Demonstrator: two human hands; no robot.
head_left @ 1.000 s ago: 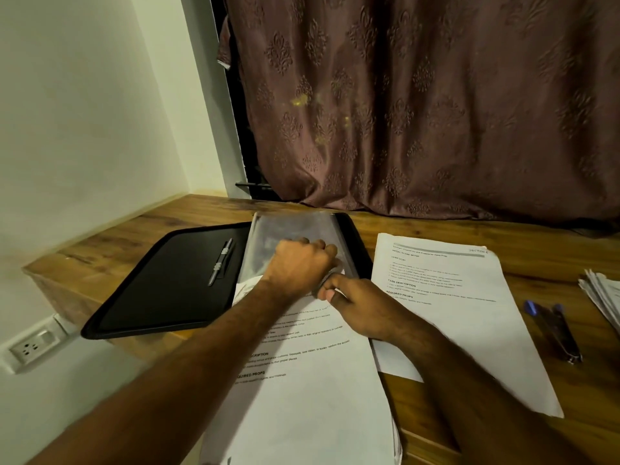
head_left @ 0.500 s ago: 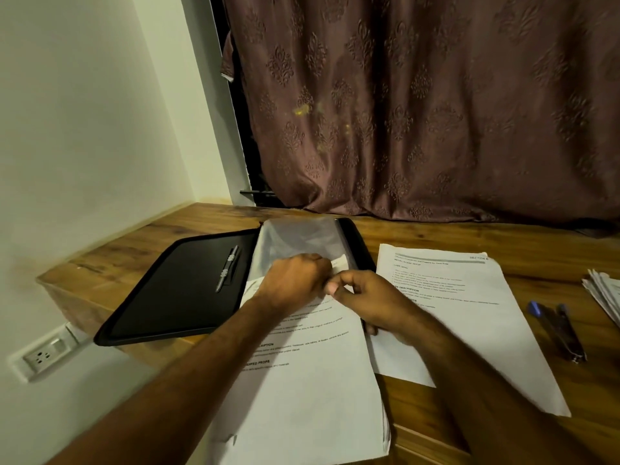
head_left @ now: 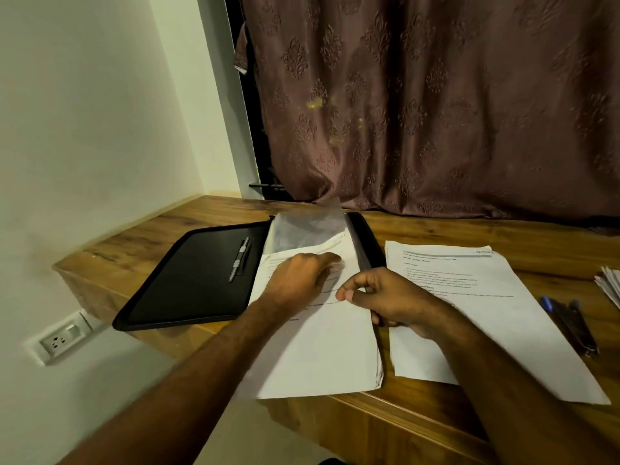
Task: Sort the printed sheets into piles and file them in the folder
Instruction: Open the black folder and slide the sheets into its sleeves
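Stack of printed sheets (head_left: 322, 347): white, text at far end, long axis running away from the person, far end tucked into a clear sleeve (head_left: 302, 229) of the open black folder (head_left: 194, 280). Left hand (head_left: 298, 283) rests on the stack, fingers curled, apparently pinching nothing. Right hand (head_left: 385, 297) grips the stack's right edge. Second pile (head_left: 469, 297) lies just right, on the wooden desk (head_left: 419, 417).

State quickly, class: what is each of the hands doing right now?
Left hand: open, fingers pressing on the sheets going into the folder.
Right hand: pinching the sheets' right edge.
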